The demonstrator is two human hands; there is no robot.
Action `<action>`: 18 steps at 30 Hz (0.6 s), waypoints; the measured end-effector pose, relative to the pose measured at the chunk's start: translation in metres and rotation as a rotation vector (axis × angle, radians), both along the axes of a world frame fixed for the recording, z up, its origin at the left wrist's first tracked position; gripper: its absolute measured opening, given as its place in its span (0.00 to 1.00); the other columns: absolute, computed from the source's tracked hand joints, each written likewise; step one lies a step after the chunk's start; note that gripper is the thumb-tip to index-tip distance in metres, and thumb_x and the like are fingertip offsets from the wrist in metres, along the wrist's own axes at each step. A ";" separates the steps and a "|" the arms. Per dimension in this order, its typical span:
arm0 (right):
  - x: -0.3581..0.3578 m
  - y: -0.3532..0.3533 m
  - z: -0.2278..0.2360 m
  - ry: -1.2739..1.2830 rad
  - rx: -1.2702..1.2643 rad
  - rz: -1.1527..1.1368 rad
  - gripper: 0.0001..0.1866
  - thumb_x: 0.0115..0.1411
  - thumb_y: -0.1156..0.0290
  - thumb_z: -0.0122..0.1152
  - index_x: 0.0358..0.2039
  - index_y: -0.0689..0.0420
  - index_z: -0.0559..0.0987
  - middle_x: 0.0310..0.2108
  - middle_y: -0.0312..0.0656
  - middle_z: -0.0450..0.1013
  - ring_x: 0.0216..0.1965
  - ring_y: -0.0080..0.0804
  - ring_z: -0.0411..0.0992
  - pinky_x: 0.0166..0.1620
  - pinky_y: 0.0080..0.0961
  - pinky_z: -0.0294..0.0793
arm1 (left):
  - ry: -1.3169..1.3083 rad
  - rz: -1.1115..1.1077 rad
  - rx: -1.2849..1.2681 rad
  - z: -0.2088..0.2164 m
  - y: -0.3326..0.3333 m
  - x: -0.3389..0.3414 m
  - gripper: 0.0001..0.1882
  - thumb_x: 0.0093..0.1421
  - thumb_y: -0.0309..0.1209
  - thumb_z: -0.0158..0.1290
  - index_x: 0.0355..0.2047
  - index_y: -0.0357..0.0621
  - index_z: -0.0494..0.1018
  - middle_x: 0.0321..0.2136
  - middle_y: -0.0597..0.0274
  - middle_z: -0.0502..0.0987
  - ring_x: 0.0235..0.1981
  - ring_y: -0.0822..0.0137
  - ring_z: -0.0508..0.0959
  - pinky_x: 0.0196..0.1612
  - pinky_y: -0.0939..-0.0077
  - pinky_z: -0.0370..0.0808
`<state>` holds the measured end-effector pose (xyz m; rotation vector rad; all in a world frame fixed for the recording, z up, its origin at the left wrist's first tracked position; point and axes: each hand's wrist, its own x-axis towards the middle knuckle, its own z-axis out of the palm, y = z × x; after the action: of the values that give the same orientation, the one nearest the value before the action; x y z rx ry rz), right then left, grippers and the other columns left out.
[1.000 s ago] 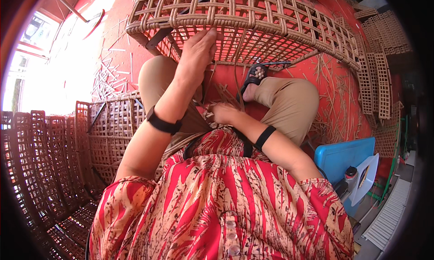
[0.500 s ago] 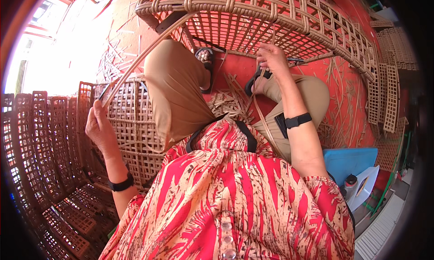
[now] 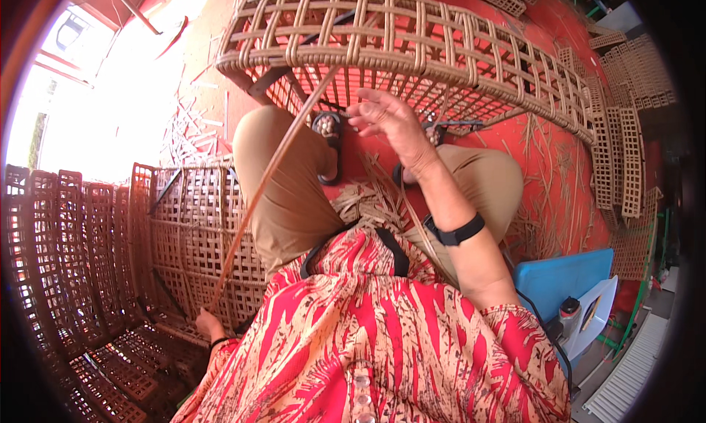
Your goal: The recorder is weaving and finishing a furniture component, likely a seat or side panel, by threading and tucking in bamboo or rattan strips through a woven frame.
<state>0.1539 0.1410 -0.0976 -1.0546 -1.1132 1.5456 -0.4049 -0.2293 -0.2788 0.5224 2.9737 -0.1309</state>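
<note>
Before my knees stands a large woven wicker basket (image 3: 346,58), its open lattice wall facing up and its red-lit inside showing beneath the thick rim. A long flat tan wicker strip (image 3: 273,162) runs taut from that rim down to the lower left. My left hand (image 3: 211,324), low beside my hip, is closed around the strip's lower end. My right hand (image 3: 397,125) hovers just below the rim, fingers apart and nothing seen between them. Another thin strip (image 3: 408,202) trails across my lap under the right forearm.
Stacked woven baskets (image 3: 95,239) crowd my left side, and more wicker panels (image 3: 621,158) stand at far right. Cut strip scraps (image 3: 371,206) lie between my feet on the red floor. A blue container (image 3: 562,272) and a bottle (image 3: 569,307) sit by my right elbow.
My left hand has pulled down and back toward my hip with the strip. My right hand has let go of a thin strip, opened and moved left along the rim.
</note>
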 end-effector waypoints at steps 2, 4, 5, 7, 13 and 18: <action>-0.025 0.001 0.028 0.164 0.140 -0.002 0.25 0.63 0.61 0.57 0.56 0.62 0.68 0.45 0.44 0.75 0.46 0.29 0.74 0.45 0.25 0.74 | -0.060 0.007 -0.013 0.000 0.000 0.017 0.27 0.63 0.46 0.48 0.32 0.28 0.79 0.32 0.37 0.79 0.36 0.40 0.78 0.37 0.51 0.73; -0.043 0.005 0.041 0.234 0.201 -0.024 0.22 0.63 0.62 0.56 0.52 0.62 0.71 0.45 0.44 0.75 0.45 0.29 0.74 0.46 0.26 0.75 | -0.055 -0.029 -0.064 -0.016 -0.009 0.016 0.26 0.62 0.45 0.50 0.32 0.28 0.78 0.33 0.37 0.79 0.36 0.40 0.78 0.38 0.51 0.73; -0.050 0.009 0.044 0.212 0.210 -0.039 0.20 0.63 0.62 0.56 0.50 0.62 0.73 0.43 0.45 0.76 0.44 0.30 0.75 0.46 0.27 0.75 | -0.093 -0.013 -0.062 -0.018 -0.007 0.026 0.25 0.62 0.45 0.51 0.31 0.28 0.78 0.33 0.36 0.79 0.37 0.40 0.79 0.38 0.51 0.73; -0.056 0.010 0.048 0.352 0.157 -0.131 0.16 0.64 0.63 0.55 0.46 0.61 0.76 0.34 0.42 0.77 0.34 0.28 0.76 0.40 0.25 0.78 | -0.166 -0.026 -0.162 -0.010 0.008 0.040 0.25 0.60 0.47 0.53 0.35 0.31 0.79 0.35 0.37 0.79 0.39 0.41 0.79 0.41 0.52 0.74; -0.050 0.001 -0.008 -0.068 0.184 -0.252 0.10 0.67 0.67 0.49 0.40 0.56 0.77 0.22 0.35 0.72 0.22 0.22 0.73 0.28 0.19 0.76 | -0.257 -0.369 -0.036 0.021 0.111 0.076 0.22 0.56 0.46 0.54 0.35 0.36 0.77 0.36 0.43 0.78 0.41 0.45 0.77 0.42 0.55 0.73; -0.068 -0.054 -0.133 -0.713 0.268 0.041 0.09 0.60 0.69 0.51 0.35 0.56 0.79 0.22 0.53 0.75 0.25 0.49 0.77 0.30 0.38 0.76 | -0.238 -1.032 0.867 0.158 0.265 0.203 0.08 0.65 0.28 0.46 0.36 0.37 0.73 0.30 0.51 0.73 0.30 0.53 0.73 0.35 0.62 0.71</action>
<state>0.0861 0.0869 -0.2306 -1.4409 -1.7710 1.0126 -0.2019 0.0358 -0.1211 1.9036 2.0821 1.0576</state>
